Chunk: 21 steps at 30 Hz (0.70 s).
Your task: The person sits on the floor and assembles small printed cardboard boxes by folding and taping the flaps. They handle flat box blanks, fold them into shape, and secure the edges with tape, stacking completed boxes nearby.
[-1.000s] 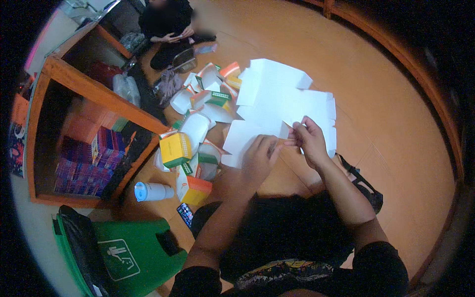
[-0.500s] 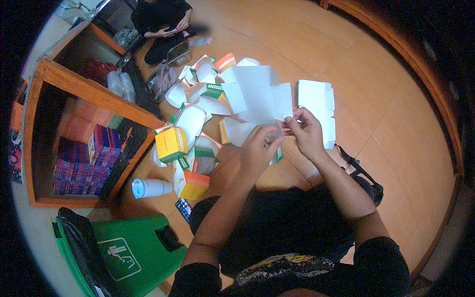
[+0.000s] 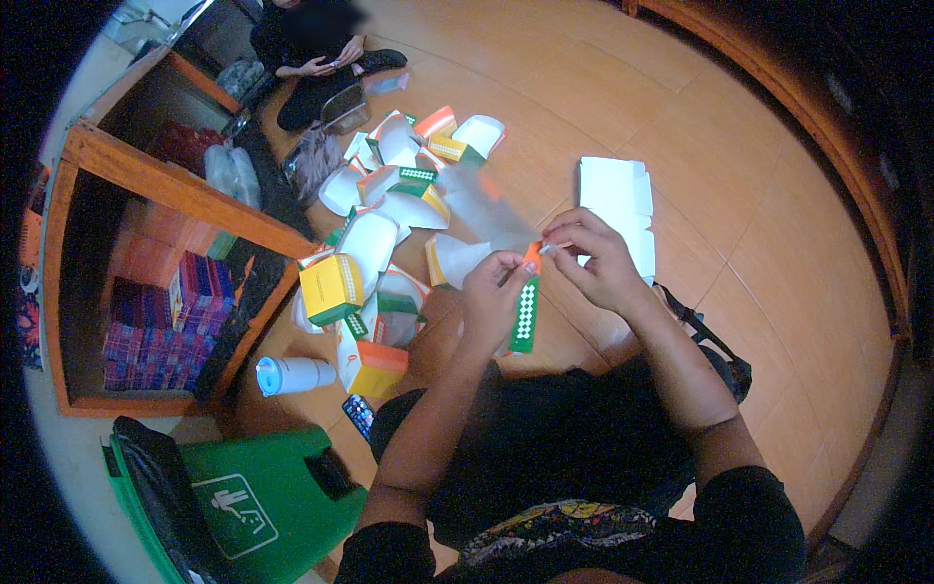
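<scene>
Wooden floor [image 3: 759,195]: bare boards run open to the right and far side, up to a curved wooden rim. Left hand [image 3: 493,292] and right hand [image 3: 593,258], both pinched shut on a flat carton blank [image 3: 525,307], green-checked with an orange tip, held above the lap. Its upper white part is motion-blurred. Pile of folded cartons [image 3: 399,185] crowds the left; white flat blank [image 3: 613,195] beyond the right hand. Wooden shelf [image 3: 165,185] and green bin [image 3: 253,496] are cut off at the picture's edge.
</scene>
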{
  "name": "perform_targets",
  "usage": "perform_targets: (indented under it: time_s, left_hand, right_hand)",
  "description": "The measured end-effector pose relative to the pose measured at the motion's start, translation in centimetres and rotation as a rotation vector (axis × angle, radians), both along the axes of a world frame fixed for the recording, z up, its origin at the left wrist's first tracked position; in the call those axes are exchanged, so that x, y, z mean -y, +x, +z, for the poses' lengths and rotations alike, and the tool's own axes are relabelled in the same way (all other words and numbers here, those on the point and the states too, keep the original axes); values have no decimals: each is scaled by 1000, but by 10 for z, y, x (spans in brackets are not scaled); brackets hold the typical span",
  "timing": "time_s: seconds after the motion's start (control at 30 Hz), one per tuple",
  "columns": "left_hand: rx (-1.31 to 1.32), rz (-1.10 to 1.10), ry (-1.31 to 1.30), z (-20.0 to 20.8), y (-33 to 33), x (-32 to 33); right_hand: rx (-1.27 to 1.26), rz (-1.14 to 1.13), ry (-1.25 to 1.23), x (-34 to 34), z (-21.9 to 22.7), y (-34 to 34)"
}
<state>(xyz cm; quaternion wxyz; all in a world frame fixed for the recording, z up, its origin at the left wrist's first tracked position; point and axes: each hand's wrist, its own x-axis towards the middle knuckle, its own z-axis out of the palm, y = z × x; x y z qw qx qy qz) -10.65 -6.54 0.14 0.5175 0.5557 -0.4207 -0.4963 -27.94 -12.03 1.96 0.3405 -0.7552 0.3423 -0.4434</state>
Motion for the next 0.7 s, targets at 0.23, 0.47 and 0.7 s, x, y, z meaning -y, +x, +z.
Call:
perform_targets:
  time_s: [0.23, 0.47, 0.7]
  left_hand:
    - [-169, -51, -22, -2, -2, 1]
    - [-209, -60, 7, 4, -4, -3]
    - [-333, -47, -114, -8, 0, 0]
  right_hand:
    - [75, 16, 41, -7, -2, 8]
    - [232, 91, 165, -6, -9, 7]
    - [104, 116, 74, -14, -6, 17]
